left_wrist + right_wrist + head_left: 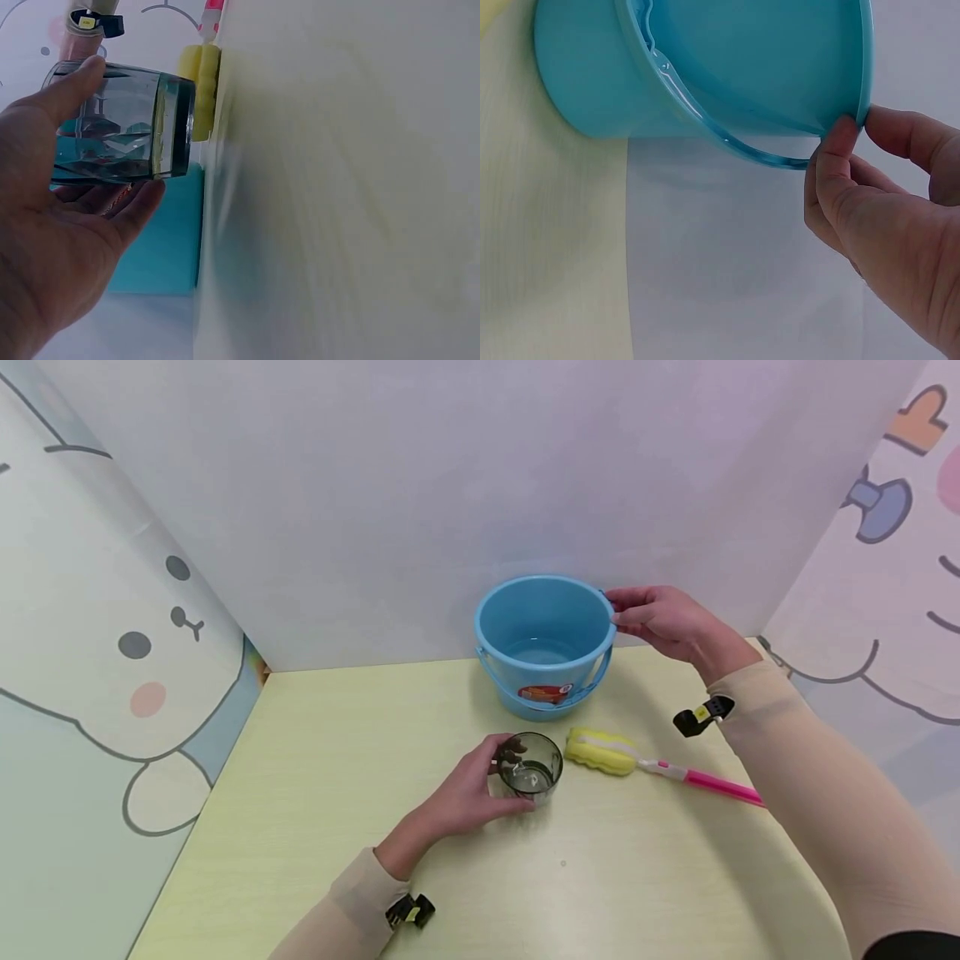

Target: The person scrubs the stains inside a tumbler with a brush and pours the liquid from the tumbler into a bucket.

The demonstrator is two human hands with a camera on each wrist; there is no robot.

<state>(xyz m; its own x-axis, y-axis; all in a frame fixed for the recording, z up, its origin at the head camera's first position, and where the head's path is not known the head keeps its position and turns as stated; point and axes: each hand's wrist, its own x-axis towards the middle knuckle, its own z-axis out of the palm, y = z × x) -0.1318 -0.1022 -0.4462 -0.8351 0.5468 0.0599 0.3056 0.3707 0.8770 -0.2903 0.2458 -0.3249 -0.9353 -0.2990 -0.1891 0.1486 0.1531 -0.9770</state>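
My left hand (468, 793) grips a dark tinted drinking glass (531, 768) around its side, thumb on one side and fingers on the other. The glass is upright, and in the left wrist view its base (184, 127) looks slightly off the tabletop. Farther back, a light blue bucket (517, 672) stands on the table with its handle (600, 668) hanging down in front. My right hand (667, 622) pinches the bucket's right rim between thumb and fingers, as the right wrist view also shows. Whether the bucket holds liquid, I cannot tell.
A yellow sponge brush (600, 750) with a pink and white handle (720, 785) lies right of the glass, its end hidden by my right sleeve. The pale wooden table (337, 760) meets a light wall (360, 527) behind the bucket. Cartoon-patterned panels (75, 610) flank both sides.
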